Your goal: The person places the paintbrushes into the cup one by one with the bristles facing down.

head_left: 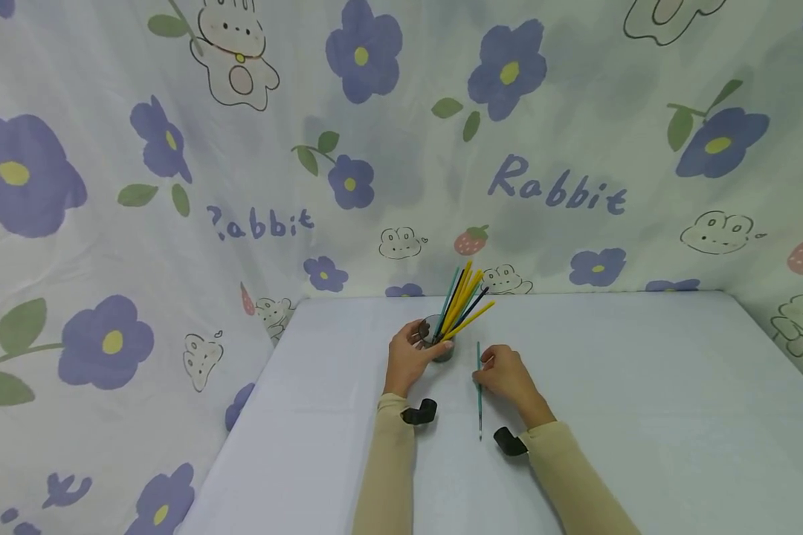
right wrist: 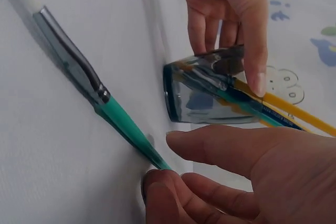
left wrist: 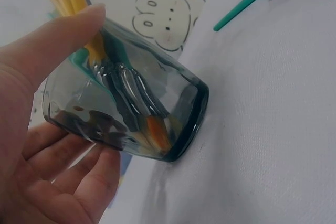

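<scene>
My left hand (head_left: 407, 360) grips a clear dark-tinted glass cup (left wrist: 152, 87) that stands on the table, tilted in the wrist view. Its thumb lies over the rim against the brush handles, with the fingers round the far side. Several paintbrushes (head_left: 462, 301) with yellow, teal and dark blue handles stand in the cup, bristles down. Right of the cup, a single teal-handled paintbrush (right wrist: 128, 124) lies along the white table, its bristle end towards me. My right hand (head_left: 507, 375) is over its handle, fingers bent at it, a gap between thumb and forefinger; part of the handle is hidden.
A white cloth covers the table (head_left: 642, 371). Behind it and to the left hangs a curtain (head_left: 415, 134) printed with flowers and rabbits. A black wrist camera (head_left: 420, 412) sits on the left sleeve, another black camera (head_left: 510, 441) on the right.
</scene>
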The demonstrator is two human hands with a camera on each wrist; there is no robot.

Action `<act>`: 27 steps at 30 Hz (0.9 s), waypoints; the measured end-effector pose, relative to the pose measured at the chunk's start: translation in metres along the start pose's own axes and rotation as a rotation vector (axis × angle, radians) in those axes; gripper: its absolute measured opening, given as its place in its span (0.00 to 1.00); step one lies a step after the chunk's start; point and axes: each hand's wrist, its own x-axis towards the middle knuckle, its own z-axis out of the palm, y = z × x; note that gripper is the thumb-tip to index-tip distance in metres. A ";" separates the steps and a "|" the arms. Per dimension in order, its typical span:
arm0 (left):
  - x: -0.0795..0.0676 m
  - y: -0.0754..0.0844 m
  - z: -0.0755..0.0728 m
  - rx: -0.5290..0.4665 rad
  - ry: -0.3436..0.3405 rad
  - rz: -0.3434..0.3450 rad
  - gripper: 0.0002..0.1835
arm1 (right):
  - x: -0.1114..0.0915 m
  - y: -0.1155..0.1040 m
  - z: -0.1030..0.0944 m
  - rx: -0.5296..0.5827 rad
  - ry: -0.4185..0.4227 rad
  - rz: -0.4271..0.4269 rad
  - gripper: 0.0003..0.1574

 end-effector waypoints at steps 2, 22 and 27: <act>-0.001 -0.001 0.000 0.004 0.001 -0.003 0.46 | 0.000 -0.001 0.002 -0.026 0.001 0.004 0.21; 0.000 0.002 0.001 0.000 0.000 0.000 0.45 | -0.009 -0.015 -0.016 -0.389 -0.079 0.089 0.15; -0.001 0.001 0.000 -0.001 0.004 -0.004 0.45 | -0.014 -0.017 -0.017 -0.427 -0.099 0.074 0.14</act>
